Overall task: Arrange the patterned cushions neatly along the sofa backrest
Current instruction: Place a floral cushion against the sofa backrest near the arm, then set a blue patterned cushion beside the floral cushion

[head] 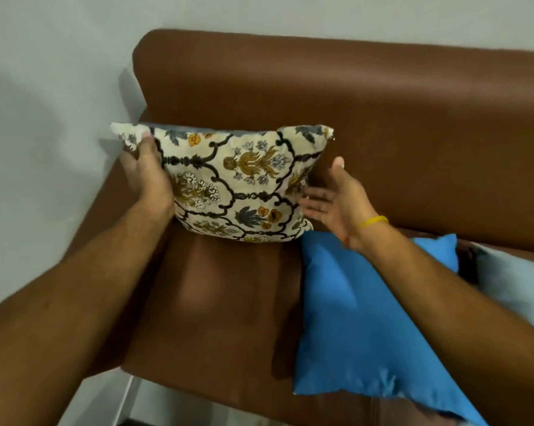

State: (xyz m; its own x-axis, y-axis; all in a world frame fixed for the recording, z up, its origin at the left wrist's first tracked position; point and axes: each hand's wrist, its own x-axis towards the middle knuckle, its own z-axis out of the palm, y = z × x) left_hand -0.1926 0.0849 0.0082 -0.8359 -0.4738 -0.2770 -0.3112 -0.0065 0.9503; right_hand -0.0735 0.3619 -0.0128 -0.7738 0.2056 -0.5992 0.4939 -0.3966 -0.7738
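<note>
We have the patterned cushion (pixel 228 186) standing on its lower edge at the sofa's corner, leaning back toward the backrest (pixel 321 87). Our left hand (pixel 147 176) is wrapped around the cushion's left side, fingers behind and thumb in front, so it props the cushion upright while we square it. Our right hand (pixel 333 201) is spread flat, palm toward the cushion's right edge with the fingertips just touching or nearly so; it grips nothing, and seems placed to pat or nudge that side into line. Just below the right hand, a plain blue cushion (pixel 361 318) lies flat on the seat (pixel 222 302), one corner close under the patterned one. We judge this cushion is nearly settled: a small push from the open hand toward the gripping hand should seat it snugly in the corner.
</note>
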